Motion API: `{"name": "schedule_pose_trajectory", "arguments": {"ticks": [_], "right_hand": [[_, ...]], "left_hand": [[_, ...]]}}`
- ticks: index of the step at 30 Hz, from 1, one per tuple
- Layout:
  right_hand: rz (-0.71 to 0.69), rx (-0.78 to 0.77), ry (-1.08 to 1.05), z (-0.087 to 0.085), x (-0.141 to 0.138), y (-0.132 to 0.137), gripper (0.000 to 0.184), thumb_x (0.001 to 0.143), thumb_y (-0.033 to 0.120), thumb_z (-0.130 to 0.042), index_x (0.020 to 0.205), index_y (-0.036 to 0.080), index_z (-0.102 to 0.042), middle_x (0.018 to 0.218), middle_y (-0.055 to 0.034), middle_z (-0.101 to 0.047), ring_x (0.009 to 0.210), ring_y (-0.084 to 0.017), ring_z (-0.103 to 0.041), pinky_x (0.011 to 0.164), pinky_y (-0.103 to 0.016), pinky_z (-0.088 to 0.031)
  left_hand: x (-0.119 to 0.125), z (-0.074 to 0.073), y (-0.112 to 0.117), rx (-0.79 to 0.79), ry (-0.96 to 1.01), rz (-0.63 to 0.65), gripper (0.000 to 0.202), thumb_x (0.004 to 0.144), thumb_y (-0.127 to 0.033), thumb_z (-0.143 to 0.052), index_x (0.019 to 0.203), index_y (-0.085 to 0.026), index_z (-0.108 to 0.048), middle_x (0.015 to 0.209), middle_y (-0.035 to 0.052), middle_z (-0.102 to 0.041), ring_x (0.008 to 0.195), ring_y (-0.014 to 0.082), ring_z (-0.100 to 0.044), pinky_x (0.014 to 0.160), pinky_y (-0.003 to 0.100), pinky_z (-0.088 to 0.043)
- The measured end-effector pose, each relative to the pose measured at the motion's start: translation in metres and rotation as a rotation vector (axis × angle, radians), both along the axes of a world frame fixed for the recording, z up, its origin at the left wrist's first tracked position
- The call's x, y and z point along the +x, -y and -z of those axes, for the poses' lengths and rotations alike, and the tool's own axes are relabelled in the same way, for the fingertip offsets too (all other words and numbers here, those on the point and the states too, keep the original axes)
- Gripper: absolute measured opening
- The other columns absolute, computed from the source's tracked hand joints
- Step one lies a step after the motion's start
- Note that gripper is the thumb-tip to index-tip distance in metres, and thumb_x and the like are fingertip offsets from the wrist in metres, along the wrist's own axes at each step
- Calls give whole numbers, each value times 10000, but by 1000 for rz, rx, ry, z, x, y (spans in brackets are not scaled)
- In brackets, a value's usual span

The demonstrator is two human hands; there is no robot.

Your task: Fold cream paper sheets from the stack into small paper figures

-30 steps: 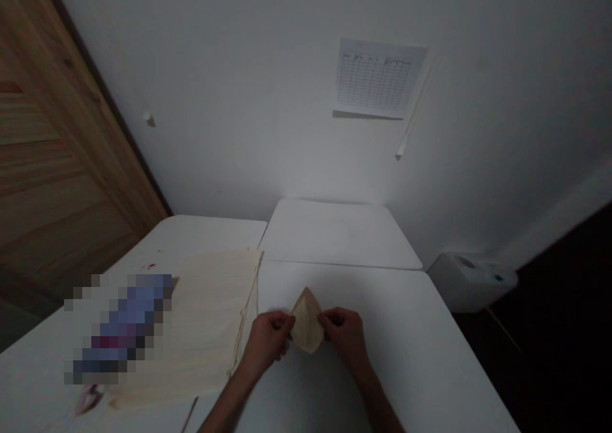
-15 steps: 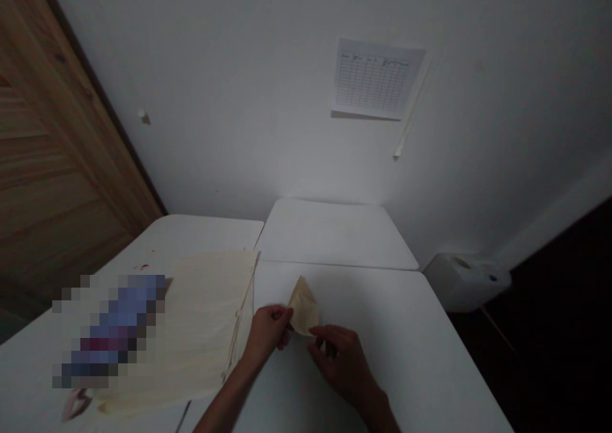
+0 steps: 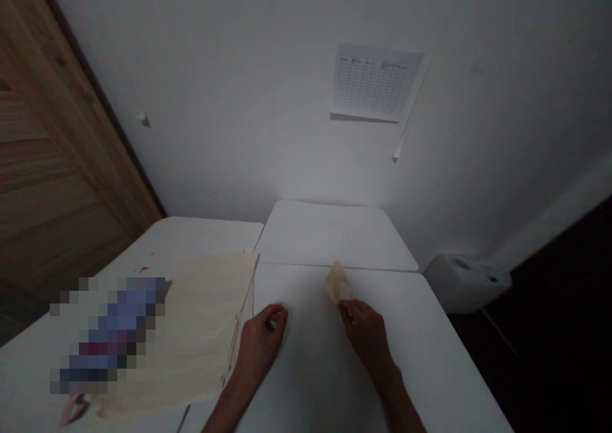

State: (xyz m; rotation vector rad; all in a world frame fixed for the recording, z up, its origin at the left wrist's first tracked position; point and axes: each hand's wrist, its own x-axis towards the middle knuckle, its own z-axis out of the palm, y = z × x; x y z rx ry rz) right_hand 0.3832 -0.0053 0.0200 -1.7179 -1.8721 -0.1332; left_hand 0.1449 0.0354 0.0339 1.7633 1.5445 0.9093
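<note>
1. The left hand [image 3: 261,345] rests palm-down on the table, fingers loosely curled, gripping nothing, just beside the stack's edge.
2. The right hand [image 3: 366,337] is empty, its fingers relaxed and extended. Its fingertips [image 3: 344,309] reach the lower edge of the folded cream paper piece [image 3: 337,282]; I cannot tell whether they touch it.
3. That piece, soft and roughly pointed, lies on the smooth white folding table [image 3: 310,369], between the hands and farther forward.
4. A stack of thin cream sheets [image 3: 210,318] lies left of the hands, its edges slightly uneven.
5. Beyond it, a pixelated blue-and-white object [image 3: 108,337] is too blurred to identify.
6. A second white table [image 3: 335,235] abuts the first at the far end.
</note>
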Motion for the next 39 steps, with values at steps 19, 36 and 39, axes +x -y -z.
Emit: {"name": "schedule_pose_trajectory", "arguments": {"ticks": [19, 36, 39], "right_hand": [[187, -9, 1, 4, 51, -9, 291, 919, 352, -461, 1049, 205, -675, 896, -29, -717, 731, -165, -664, 656, -259, -448], [211, 127, -84, 2, 36, 1, 299, 911, 392, -490, 996, 183, -687, 735, -16, -671, 579, -131, -587, 595, -237, -408], [162, 165, -151, 3, 20, 10, 288, 928, 348, -468, 936, 165, -690, 702, -27, -658, 567, -125, -573, 599, -228, -408]], "left_hand": [[-110, 22, 37, 362, -583, -93, 513, 844, -529, -457, 1131, -126, -592, 1243, 175, -567, 1133, 317, -520, 965, 464, -430], [-96, -3, 53, 48, -666, -92, 358, 907, -404, -344, 919, -226, -655, 983, 69, -708, 851, 257, -673, 655, 345, -493], [-95, -10, 54, -18, -730, -105, 373, 916, -392, -315, 867, -246, -655, 842, 59, -717, 748, 271, -675, 572, 331, -435]]}}
